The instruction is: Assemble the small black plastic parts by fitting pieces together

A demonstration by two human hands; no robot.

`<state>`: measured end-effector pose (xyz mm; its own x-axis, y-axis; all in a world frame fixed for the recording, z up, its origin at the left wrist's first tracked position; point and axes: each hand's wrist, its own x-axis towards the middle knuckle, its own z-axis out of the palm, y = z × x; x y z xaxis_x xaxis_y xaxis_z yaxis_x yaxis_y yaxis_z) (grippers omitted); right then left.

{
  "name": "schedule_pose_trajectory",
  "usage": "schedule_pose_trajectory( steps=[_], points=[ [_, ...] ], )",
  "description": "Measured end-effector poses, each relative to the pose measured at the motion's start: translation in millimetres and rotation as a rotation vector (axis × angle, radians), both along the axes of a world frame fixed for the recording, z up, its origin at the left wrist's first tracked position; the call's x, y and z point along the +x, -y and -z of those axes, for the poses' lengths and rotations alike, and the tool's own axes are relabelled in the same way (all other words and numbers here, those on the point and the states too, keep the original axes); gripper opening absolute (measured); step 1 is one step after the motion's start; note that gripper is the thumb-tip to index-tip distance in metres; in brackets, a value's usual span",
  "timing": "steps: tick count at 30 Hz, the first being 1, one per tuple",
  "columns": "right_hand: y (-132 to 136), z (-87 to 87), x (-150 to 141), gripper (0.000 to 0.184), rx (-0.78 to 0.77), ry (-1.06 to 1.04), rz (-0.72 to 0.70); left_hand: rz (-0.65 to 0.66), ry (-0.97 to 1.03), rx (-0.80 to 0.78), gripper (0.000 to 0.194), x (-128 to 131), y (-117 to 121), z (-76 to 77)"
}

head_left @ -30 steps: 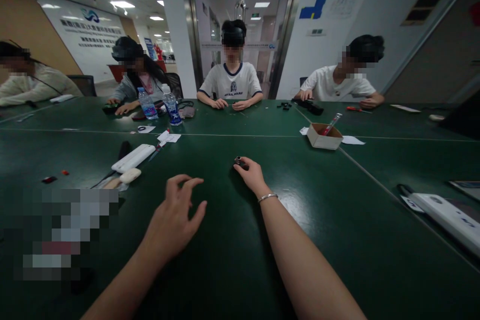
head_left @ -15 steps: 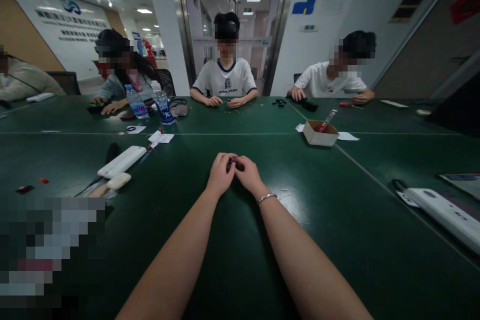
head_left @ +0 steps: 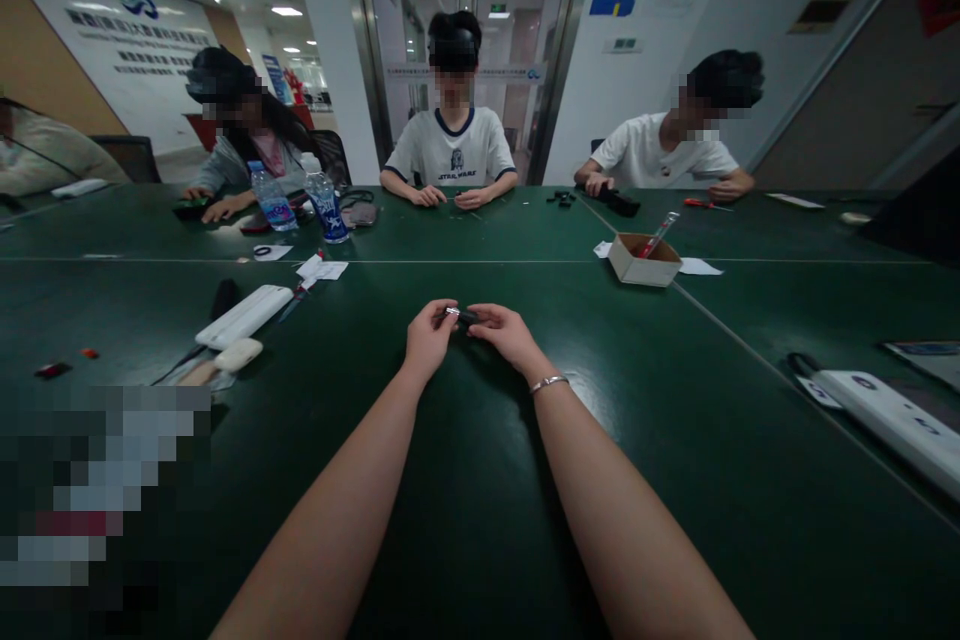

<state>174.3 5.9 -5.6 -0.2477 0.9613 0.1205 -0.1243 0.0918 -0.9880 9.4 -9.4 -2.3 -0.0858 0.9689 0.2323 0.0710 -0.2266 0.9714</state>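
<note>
Just above the green table, my two hands meet at a small black object with a shiny silver end (head_left: 468, 317); its exact kind is too small to make out. My left hand (head_left: 427, 340) pinches the silver end between thumb and fingers. From the other side, my right hand (head_left: 507, 333), with a silver bangle on its wrist, grips the black end. The object lies roughly level between the fingertips, partly covered by them.
To the left lie a white power strip (head_left: 244, 317), a white rounded item (head_left: 238, 355) and small red pieces. A small open box (head_left: 643, 265) stands ahead right. Two bottles (head_left: 326, 205) and several people wearing headsets are across the table (head_left: 480, 480). Another white strip (head_left: 892, 415) lies right.
My left hand, open and apart a second ago, has come over to the object and closed on its silver end. The object has turned from upright to roughly level.
</note>
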Motion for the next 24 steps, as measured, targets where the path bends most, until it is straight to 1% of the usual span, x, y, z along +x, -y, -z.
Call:
schedule_pose_trajectory(
  steps=[3,9,15,20,24],
  points=[
    [0.5,-1.3,1.7,0.040,-0.003,-0.051,-0.005,0.004,0.064,0.002,0.025,-0.4,-0.1,0.1],
    [-1.8,1.2,2.8,0.040,0.003,-0.060,0.078,0.035,0.100,0.007,0.025,0.4,-2.9,2.5],
    [-2.4,1.3,3.0,0.040,0.003,-0.063,0.094,-0.005,0.005,0.001,0.020,-0.4,-1.8,0.1],
    [-1.7,0.6,3.1,0.041,0.010,-0.062,0.085,-0.015,-0.077,-0.032,0.023,-1.7,1.6,-3.9],
    [-0.7,-0.1,3.4,0.042,0.014,-0.062,0.081,-0.028,-0.132,-0.049,0.027,-3.1,2.7,-4.3]
  ],
)
